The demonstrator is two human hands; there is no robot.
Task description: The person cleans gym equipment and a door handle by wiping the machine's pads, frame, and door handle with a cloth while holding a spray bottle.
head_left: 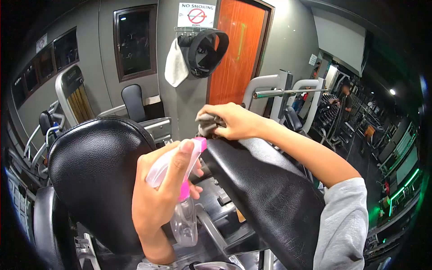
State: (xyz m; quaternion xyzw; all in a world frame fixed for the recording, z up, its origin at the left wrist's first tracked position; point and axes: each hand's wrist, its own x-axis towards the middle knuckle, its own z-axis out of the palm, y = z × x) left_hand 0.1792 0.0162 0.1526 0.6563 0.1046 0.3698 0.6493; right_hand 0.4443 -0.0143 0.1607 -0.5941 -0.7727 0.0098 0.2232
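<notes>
My left hand (159,193) is wrapped round a clear spray bottle (184,225) with a pink and white spray head, held upright between two black padded parts. My right hand (229,120) grips a crumpled grey cloth (209,124) at the far upper end of the right-hand black pad (265,198). The cloth is bunched under the fingers and partly hidden by them. Left of the bottle stands a rounded black backrest (99,157).
Metal frame bars (211,225) run below and between the pads. Behind are a barbell (288,92), a white towel (176,65) and black belt (208,53) on hooks, an orange door (234,49) and other gym machines. A person (346,101) stands far off at right.
</notes>
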